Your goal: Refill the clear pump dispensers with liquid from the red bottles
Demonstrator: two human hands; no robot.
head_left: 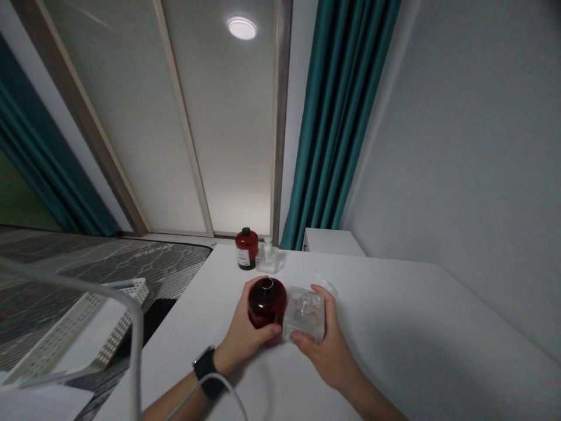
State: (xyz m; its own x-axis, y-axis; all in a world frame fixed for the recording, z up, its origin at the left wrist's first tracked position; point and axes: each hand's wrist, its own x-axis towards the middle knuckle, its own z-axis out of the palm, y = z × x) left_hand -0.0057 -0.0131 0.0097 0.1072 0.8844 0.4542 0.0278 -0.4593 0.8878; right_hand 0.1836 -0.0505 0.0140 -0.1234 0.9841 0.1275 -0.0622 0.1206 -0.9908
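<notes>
Left hand grips uncapped red glass bottle, right hand grips square clear glass bottle; hands close together over white tabletop.

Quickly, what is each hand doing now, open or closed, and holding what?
Left hand: closed on a dark red round bottle.
Right hand: closed on a clear square glass bottle.

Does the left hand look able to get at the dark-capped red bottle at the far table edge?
Probably not yet: the left hand is wrapped around a dark red bottle, which it must release before reaching the dark-capped red bottle.
</notes>
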